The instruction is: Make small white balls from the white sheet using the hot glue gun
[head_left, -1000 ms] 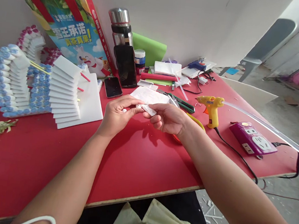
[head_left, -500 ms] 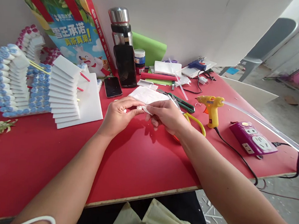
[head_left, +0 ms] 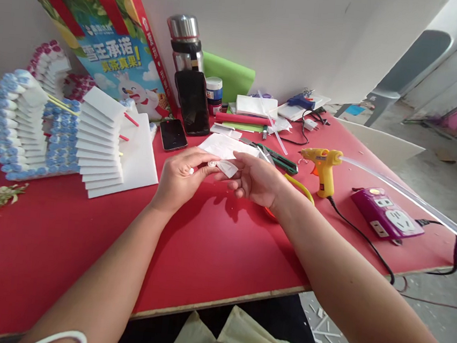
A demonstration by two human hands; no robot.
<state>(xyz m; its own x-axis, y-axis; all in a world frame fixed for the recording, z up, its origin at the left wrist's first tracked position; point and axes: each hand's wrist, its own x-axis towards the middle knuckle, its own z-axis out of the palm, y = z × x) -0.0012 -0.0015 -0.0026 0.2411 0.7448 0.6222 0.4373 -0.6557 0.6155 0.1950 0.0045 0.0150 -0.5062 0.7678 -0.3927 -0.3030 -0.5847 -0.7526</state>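
Note:
My left hand pinches a small roll of white paper between thumb and fingers. One end of it is wound tight, while a loose flap sticks out to the right. A second white end pokes out of the same hand lower down, near the palm. My right hand is open beside the flap, its thumb raised and its fingers spread under or behind the paper. Just beyond both hands lie white paper sheets on the red table.
Left stands a model of white stepped panels and blue-tipped rolls. Behind are a phone, another phone, and a steel flask. Right are a green cutter, a yellow glue gun and a purple power strip.
My right thumb has lifted off the paper and the fingers have opened, so the loose flap now shows. My left hand keeps its pinch in nearly the same place.

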